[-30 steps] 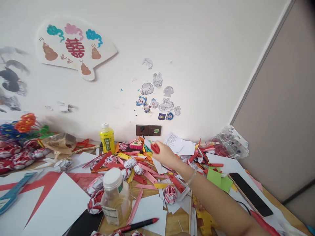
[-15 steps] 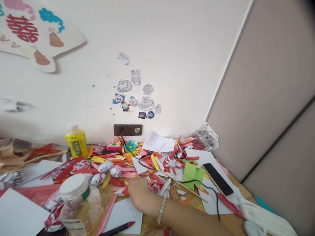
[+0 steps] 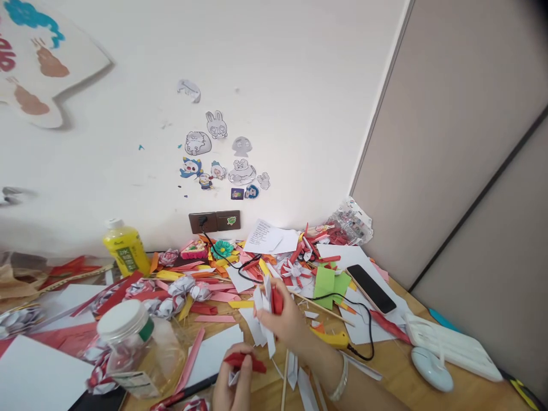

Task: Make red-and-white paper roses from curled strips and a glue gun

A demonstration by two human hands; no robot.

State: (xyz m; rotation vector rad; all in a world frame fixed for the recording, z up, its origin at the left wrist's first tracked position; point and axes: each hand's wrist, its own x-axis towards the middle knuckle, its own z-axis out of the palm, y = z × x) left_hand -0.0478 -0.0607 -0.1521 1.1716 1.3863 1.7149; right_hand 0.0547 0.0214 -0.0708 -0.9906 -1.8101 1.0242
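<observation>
My right hand (image 3: 287, 319) is closed on several folded paper strips (image 3: 268, 302), mostly white with some red, held just above the littered wooden desk. Lower down, my left hand (image 3: 235, 379) pinches a folded red paper piece (image 3: 246, 362) between thumb and fingers; a bit of white paper shows beneath it. Beside the left hand lie a white sheet (image 3: 216, 348) and a dark pen (image 3: 194, 389), partly hidden. A yellow tool with a black cord (image 3: 338, 340) rests behind my right wrist, its front part covered by the arm.
A transparent jar with a white lid (image 3: 124, 319) and a yellow drink bottle (image 3: 126, 248) stand at left. Paper strips and crumpled paper flowers (image 3: 182, 285) cover the desk's back. To the right are a phone (image 3: 371, 288), a mouse (image 3: 431, 368) and green paper (image 3: 325, 283).
My right hand has risen from the paper pile and now holds the white and red strips. My left hand has come up from the bottom edge with the red piece. The camera view has shifted.
</observation>
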